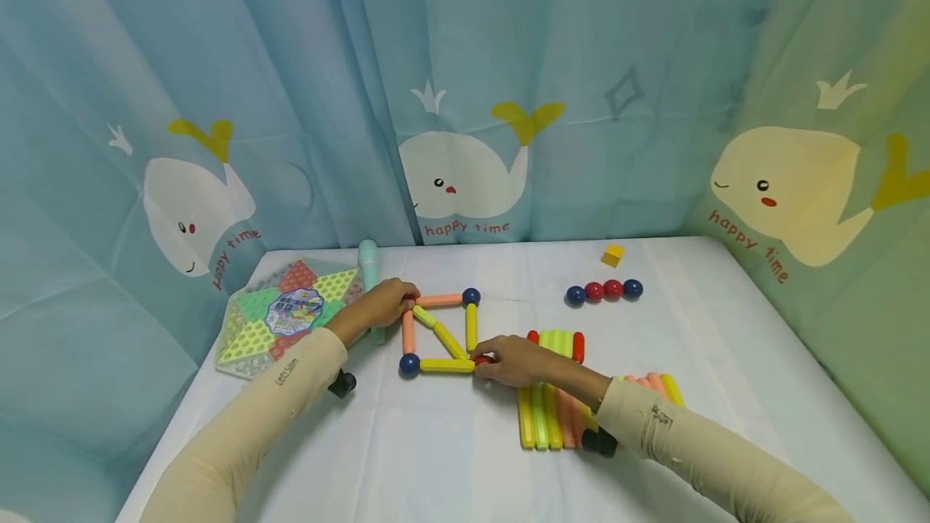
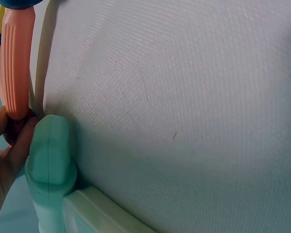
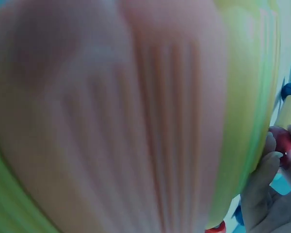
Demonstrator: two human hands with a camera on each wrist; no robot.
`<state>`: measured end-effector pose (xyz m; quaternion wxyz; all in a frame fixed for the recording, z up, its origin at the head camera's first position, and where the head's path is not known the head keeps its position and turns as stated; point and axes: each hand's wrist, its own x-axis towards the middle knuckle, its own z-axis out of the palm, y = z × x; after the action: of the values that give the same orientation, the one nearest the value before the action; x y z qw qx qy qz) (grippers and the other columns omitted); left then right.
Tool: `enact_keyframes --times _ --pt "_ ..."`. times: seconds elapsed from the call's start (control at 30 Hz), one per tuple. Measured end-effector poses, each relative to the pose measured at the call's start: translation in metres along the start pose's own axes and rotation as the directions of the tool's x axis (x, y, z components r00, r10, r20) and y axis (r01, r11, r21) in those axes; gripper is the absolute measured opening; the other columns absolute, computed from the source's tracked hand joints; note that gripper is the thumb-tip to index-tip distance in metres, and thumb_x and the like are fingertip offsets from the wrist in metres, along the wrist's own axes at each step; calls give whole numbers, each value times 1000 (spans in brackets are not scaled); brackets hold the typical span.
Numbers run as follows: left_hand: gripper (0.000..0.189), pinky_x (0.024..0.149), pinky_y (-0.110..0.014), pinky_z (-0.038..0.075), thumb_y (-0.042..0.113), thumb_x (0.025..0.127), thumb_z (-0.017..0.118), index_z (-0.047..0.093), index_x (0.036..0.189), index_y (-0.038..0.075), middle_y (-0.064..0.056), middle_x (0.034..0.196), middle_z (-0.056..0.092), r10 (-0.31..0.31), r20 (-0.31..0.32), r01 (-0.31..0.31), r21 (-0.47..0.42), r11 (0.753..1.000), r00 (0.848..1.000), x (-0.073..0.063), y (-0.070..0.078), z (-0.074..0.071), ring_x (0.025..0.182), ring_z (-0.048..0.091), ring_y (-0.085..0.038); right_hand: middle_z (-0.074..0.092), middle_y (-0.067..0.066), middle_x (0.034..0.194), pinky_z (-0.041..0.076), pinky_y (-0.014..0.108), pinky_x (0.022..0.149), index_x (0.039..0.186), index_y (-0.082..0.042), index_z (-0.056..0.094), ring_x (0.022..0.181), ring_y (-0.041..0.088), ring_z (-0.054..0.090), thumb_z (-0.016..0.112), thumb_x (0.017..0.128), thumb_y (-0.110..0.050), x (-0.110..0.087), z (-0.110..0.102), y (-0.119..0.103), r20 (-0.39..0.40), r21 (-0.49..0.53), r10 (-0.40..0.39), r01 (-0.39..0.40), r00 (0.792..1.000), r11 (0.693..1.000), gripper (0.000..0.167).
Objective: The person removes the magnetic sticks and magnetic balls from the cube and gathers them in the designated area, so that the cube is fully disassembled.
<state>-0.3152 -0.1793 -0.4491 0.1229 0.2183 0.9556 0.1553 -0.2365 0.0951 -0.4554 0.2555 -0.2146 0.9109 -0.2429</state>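
A square frame of sticks and balls lies on the white table. Salmon sticks (image 1: 440, 300) form its top and left sides, yellow sticks (image 1: 446, 366) its bottom and right. Blue balls (image 1: 410, 365) sit at the lower left and upper right corners. My left hand (image 1: 385, 302) pinches a dark red ball (image 2: 12, 132) at the upper left corner, mostly covered by the fingers. At the lower right corner, my right hand (image 1: 514, 361) holds a red ball (image 3: 281, 140) between thumb and fingers. Two sticks, one yellow-green (image 1: 424, 316) and one yellow (image 1: 450, 340), run diagonally between these corners.
Left of the frame lie a star-patterned game board (image 1: 343, 287) and a teal microphone-shaped object (image 1: 368, 259). Rows of loose sticks (image 1: 538, 418) lie beside and under my right forearm. Farther back are a row of blue and red balls (image 1: 594, 291) and a yellow block (image 1: 613, 256).
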Motion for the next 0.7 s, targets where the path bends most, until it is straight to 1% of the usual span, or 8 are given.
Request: enact_keyframes --times 0.07,0.13,0.2,0.27,0.4,0.5,0.6,0.7 --pt "27 102 -44 50 11 104 54 66 127 2 -14 121 68 -3 1 3 -5 1000 1000 -1 0 0 112 61 -27 66 2 115 39 27 64 128 -23 69 75 16 52 65 97 -31 0 -1 1 17 -1 -7 7 1000 1000 32" --pt "27 102 -44 50 10 104 54 66 126 1 -14 121 68 4 1 -4 -5 1000 1000 -2 1 -1 112 61 -27 65 0 116 41 28 68 126 -23 70 80 16 53 65 97 -29 0 -2 1 21 -14 -17 18 1000 1000 29" --pt "27 102 -44 50 10 104 54 66 126 1 -14 120 68 11 -2 -11 -8 1000 1000 -4 3 -1 111 61 -27 65 -1 109 43 31 72 122 -24 70 84 16 54 65 97 -28 0 -3 1 21 -24 -23 24 1000 999 25" --pt "26 101 -45 50 9 104 54 66 125 0 -14 120 68 21 -5 -21 -8 1000 1000 -5 4 -1 111 61 -28 63 -2 98 43 32 74 116 -25 70 86 17 54 65 97 -27 1 -3 1 14 -36 -31 32 999 999 20" --pt "26 101 -45 50 9 104 54 66 125 0 -15 119 68 34 -8 -34 0 999 999 -6 6 -1 111 61 -28 59 -3 86 40 30 69 106 -29 68 80 16 53 65 97 -28 4 -1 1 1 -49 -36 36 999 998 9" --pt "26 100 -44 50 10 104 54 66 125 0 -14 119 68 33 -8 -33 0 999 999 -4 4 0 111 61 -28 56 -2 80 38 29 65 101 -27 66 75 16 51 66 96 -28 4 0 0 1 -66 -52 52 999 996 4" --pt "26 100 -44 50 10 104 54 66 125 1 -14 119 68 31 -9 -31 3 1000 999 -3 3 0 111 62 -27 54 -2 78 36 28 63 98 -24 65 72 16 49 65 96 -26 5 0 -2 7 -94 -75 75 997 993 3" --pt "26 100 -44 50 11 104 54 66 125 1 -14 119 68 28 -7 -28 11 1000 1000 -3 3 1 110 62 -27 55 -3 79 37 27 62 100 -22 67 71 15 50 63 98 -25 6 1 -3 6 -118 -87 87 996 989 6"
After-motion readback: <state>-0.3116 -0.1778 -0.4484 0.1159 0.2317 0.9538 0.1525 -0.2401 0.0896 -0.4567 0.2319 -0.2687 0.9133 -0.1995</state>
